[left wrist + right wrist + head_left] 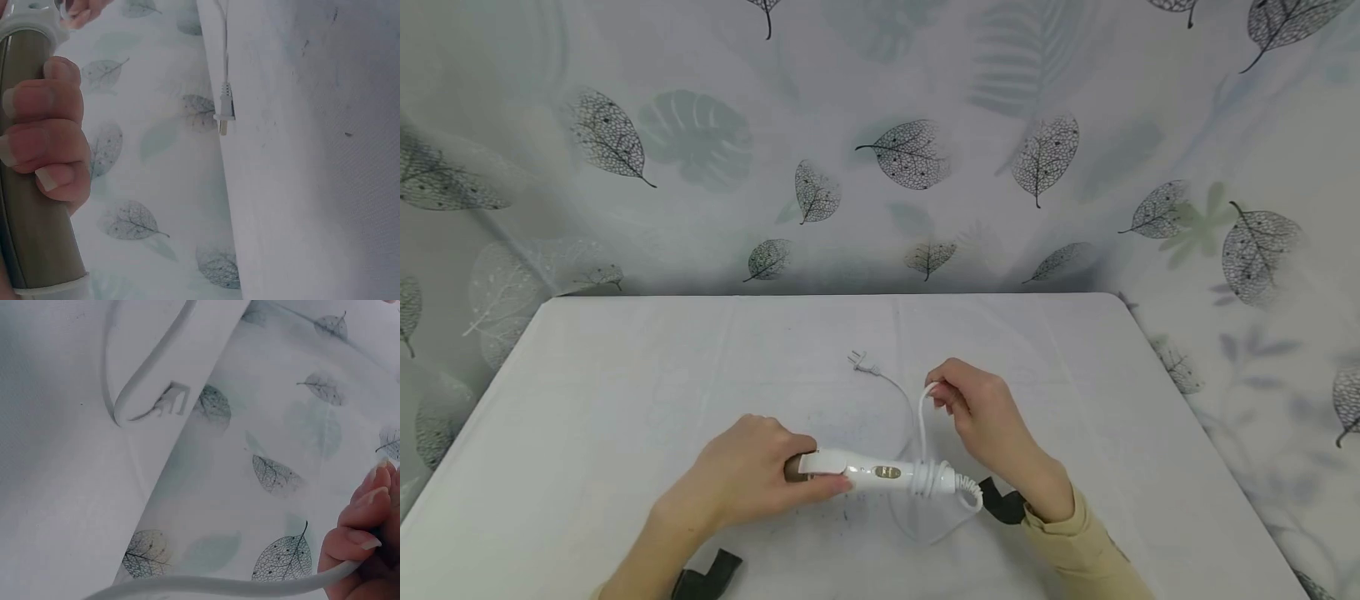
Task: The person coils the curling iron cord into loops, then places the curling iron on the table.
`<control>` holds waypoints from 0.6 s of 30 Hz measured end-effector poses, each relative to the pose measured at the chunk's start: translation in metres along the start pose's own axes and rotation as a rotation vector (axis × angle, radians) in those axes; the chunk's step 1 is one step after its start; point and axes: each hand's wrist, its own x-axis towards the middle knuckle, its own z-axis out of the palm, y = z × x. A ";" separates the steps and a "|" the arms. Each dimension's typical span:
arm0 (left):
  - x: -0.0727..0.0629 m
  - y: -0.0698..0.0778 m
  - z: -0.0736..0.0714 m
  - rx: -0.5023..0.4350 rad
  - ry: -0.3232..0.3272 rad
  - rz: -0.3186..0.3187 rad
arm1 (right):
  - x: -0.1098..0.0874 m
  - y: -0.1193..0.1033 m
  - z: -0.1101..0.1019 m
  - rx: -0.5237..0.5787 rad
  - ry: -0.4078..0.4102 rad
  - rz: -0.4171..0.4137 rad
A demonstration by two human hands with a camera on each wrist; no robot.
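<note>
A white curling iron (887, 472) with a brownish barrel (47, 237) lies level over the table's front middle. My left hand (737, 479) grips its barrel end, fingers curled round it in the left wrist view. Several turns of white cord (922, 425) wrap the handle near its coiled strain relief (967, 484). To the right and above, my right hand (985, 412) pinches the cord between thumb and fingers, and a raised stretch runs down from there to the handle. In the right wrist view, this cord stretch (219, 586) leads into the curled fingers.
The two-pin plug (863, 364) rests on the white-covered table (662, 358) beyond the iron, its cord trailing back toward the handle. A leaf-patterned curtain (880, 83) hangs behind the table. Black straps (707, 577) sit at both wrists.
</note>
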 end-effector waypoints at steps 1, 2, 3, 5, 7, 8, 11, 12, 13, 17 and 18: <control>0.000 0.000 0.001 0.006 -0.006 -0.004 | 0.000 0.000 0.000 -0.009 0.002 -0.013; 0.000 0.000 0.002 0.013 -0.010 -0.011 | 0.000 0.000 0.000 -0.017 0.003 -0.025; 0.001 0.000 0.002 0.021 -0.015 -0.021 | 0.000 0.000 0.001 -0.021 0.005 -0.036; 0.001 0.001 0.003 0.036 -0.022 -0.037 | 0.000 0.000 0.001 -0.028 0.011 -0.059; 0.001 0.002 0.004 0.055 -0.030 -0.053 | 0.000 -0.001 0.002 -0.040 0.016 -0.095; 0.001 0.002 0.004 0.064 -0.036 -0.062 | 0.000 -0.001 0.002 -0.046 0.016 -0.118; 0.001 0.002 0.005 0.091 -0.043 -0.086 | 0.000 -0.004 0.003 -0.055 0.025 -0.196; 0.001 0.002 0.005 0.094 -0.042 -0.094 | 0.000 -0.005 0.003 -0.051 0.032 -0.219; 0.001 0.002 0.006 0.096 -0.040 -0.106 | 0.001 -0.006 0.003 -0.045 0.042 -0.238; 0.001 0.002 0.009 0.113 -0.021 -0.173 | 0.003 -0.012 0.005 -0.032 0.075 -0.307; 0.002 0.002 0.009 0.123 -0.017 -0.190 | 0.003 -0.013 0.006 -0.028 0.080 -0.323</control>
